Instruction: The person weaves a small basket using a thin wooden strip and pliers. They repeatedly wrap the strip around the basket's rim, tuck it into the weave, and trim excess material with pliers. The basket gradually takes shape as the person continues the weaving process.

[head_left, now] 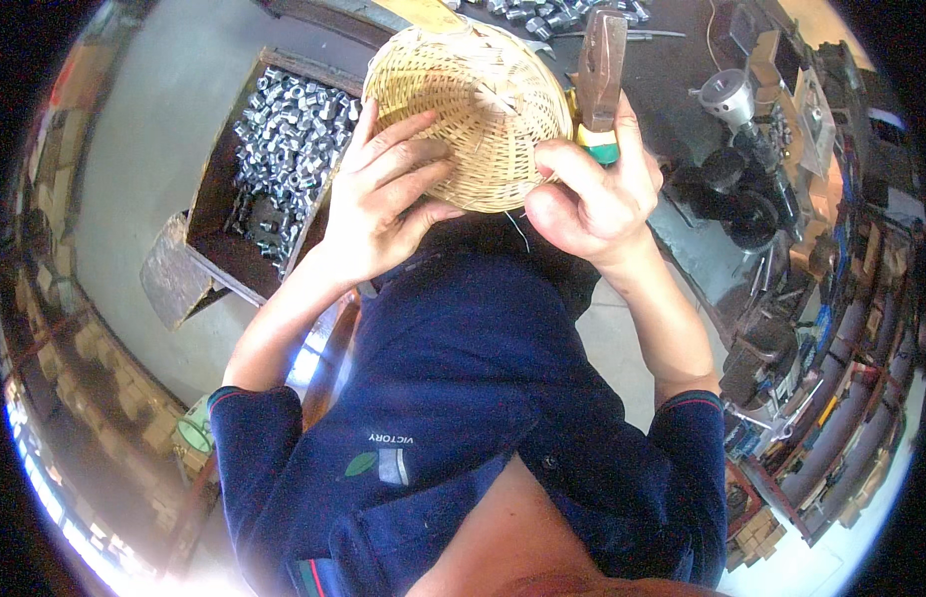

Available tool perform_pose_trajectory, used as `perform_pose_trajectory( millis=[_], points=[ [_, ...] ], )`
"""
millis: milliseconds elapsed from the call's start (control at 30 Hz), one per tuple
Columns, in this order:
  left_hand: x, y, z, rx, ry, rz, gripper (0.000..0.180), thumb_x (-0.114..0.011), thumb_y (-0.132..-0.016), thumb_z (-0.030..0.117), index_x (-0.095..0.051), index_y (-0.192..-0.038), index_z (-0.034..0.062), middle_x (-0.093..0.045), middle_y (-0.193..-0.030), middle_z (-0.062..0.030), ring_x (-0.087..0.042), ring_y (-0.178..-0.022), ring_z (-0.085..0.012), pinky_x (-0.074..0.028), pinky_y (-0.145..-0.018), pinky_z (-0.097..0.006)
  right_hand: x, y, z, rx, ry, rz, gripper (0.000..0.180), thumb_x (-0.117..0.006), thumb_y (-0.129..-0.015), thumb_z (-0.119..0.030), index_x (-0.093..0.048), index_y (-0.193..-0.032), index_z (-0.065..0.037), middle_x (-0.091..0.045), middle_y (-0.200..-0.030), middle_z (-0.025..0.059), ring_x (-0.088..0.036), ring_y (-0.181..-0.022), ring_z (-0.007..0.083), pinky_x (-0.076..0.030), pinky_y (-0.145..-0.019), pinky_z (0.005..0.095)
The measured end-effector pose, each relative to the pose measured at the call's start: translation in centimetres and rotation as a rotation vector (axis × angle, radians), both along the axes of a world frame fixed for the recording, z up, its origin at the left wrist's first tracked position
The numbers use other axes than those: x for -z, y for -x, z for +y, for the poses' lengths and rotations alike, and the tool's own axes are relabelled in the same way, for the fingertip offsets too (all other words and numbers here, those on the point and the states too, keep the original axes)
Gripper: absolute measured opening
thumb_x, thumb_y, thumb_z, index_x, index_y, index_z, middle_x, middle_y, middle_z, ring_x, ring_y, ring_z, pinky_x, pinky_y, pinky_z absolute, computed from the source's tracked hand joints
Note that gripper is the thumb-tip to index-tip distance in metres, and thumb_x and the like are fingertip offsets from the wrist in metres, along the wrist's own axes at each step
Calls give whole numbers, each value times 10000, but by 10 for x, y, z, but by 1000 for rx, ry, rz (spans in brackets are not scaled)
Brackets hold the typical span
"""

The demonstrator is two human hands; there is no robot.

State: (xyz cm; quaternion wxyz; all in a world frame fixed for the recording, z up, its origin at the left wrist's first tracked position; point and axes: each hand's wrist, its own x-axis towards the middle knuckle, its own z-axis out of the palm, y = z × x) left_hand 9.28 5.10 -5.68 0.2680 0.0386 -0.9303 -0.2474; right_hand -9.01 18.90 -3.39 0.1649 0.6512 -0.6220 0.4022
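Note:
A round woven bamboo basket (461, 149) tilts up in front of my chest, its hollow facing me. My left hand (388, 189) grips its left rim, fingers laid over the inside and thumb at the lower edge. At the opposite rim, the bent index finger and thumb of my right hand (604, 194) come up against the weave. A hammer (602, 75) with a rust-brown metal head and a yellow-and-green handle stands in the same hand. The handle passes between the fingers, and its lower part is hidden behind them. Nothing shows inside the basket.
Left of me stands a wooden box (209, 204) filled with small shiny metal fittings (299, 119). More metal pieces (552, 15) lie on the dark bench beyond the basket. A silvery cylindrical machine part (723, 95) and tools crowd the right side. Loaded shelves (861, 358) stand further right.

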Motion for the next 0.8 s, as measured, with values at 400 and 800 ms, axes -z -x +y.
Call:
perform_pose_trajectory(
  millis=[400,800],
  points=[
    [18,-40,58,-329,-1654,224,361,-581,-887,160,-525,-1161,-69,-636,-1019,-148,-613,-960,-227,-466,-905,-352,9,-7,-5,51,19,-57,232,-682,-594,-261,-669,-796,-147,-512,-1152,312,-657,-756,337,-533,-573,353],
    [19,-4,54,-170,-1917,392,421,-555,-810,4,-458,-1215,-58,-583,-1164,-174,-582,-1063,-281,-482,-917,-424,-3,-32,8,-15,-91,-67,423,-655,-649,-184,-691,-1069,-216,-496,-1204,285,-653,-846,330,-548,-638,357]
  ],
)
